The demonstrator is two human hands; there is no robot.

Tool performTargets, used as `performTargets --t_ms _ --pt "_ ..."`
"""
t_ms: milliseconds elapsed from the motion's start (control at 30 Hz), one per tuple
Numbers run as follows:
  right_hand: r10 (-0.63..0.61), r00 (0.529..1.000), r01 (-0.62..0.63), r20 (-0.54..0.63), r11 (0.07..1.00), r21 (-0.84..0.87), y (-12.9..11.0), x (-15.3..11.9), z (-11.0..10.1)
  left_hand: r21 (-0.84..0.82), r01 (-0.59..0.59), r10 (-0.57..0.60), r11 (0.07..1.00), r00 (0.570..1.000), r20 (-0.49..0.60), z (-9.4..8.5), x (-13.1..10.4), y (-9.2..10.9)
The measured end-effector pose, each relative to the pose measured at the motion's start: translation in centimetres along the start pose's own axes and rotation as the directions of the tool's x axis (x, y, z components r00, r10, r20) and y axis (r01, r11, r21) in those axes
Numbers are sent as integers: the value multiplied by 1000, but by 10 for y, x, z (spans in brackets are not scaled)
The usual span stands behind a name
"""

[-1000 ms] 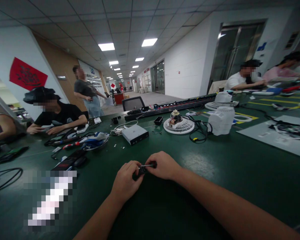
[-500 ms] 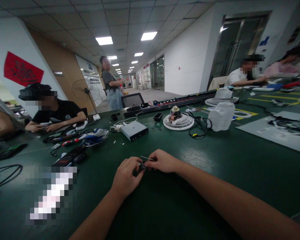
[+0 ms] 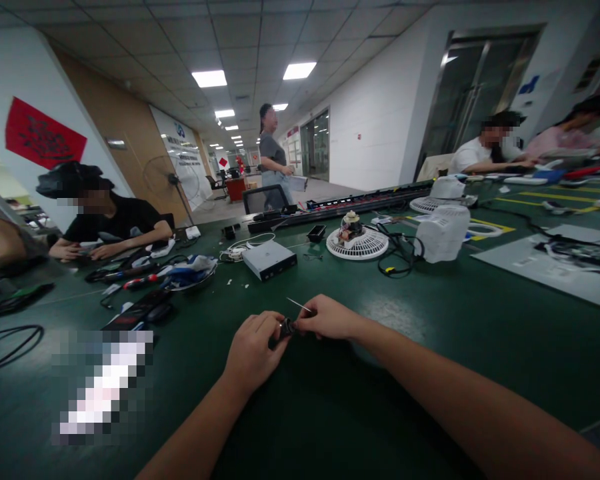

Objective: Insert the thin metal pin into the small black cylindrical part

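Over the green table, my left hand [image 3: 255, 348] is closed around a small dark round part [image 3: 287, 326], its open end turned to the right. My right hand [image 3: 327, 318] is closed too, with a thin metal rod [image 3: 298, 304] sticking out past its fingers up and to the left. The rod's other end is hidden in the palm, so I cannot tell what tool it is. The right fingertips are at the rim of the dark part; whether they pinch something there is too small to make out.
Ahead stands a silver disc drive [image 3: 270, 260]. To its right are a white fan grille with a motor [image 3: 357, 239], a black cable [image 3: 397, 257] and a white plastic housing [image 3: 443, 233]. Tools and a blue cloth [image 3: 193, 270] lie at left. Co-workers sit at both sides.
My right hand has shifted slightly right, away from the dark part, and more of the rod shows. The left hand stays nearly still. A person in the background has walked to the right.
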State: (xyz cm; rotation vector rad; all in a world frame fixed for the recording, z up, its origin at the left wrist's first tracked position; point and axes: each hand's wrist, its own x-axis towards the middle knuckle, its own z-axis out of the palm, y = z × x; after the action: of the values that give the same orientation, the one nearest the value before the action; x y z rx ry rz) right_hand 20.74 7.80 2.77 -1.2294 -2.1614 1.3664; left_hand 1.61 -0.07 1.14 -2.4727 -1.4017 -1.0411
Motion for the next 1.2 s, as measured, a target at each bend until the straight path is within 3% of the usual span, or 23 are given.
performTargets --t_ms 167,367,500,700,867,967,1067,1200 --pt "-111 989 110 -102 994 -9 -2 -2 2 -42 59 -60 997 998 -11 0 0 0" --pt "-336 915 292 -226 934 -206 -7 -9 9 -106 43 -46 993 999 -27 -2 -1 -1" --pt "-353 909 294 -223 921 -257 -10 -10 11 -137 4 -12 991 998 -55 -3 -2 -3" --pt "-306 918 269 -251 948 -171 -5 -5 11 -151 -23 15 988 999 -51 -2 -3 -3" --pt "-349 907 311 -234 932 -187 -5 -5 8 -106 52 -56 993 998 -41 -2 1 -1" --pt "-391 877 283 -280 890 -358 -6 -9 -2 -73 116 -120 990 992 -48 -2 2 -2" --pt "-465 863 289 -197 775 -562 -6 -13 -13 -53 176 -179 983 982 -65 -2 2 -4" --pt "-525 851 398 -31 682 -614 -4 -14 -16 -50 190 -192 980 980 -41 -2 1 -7"
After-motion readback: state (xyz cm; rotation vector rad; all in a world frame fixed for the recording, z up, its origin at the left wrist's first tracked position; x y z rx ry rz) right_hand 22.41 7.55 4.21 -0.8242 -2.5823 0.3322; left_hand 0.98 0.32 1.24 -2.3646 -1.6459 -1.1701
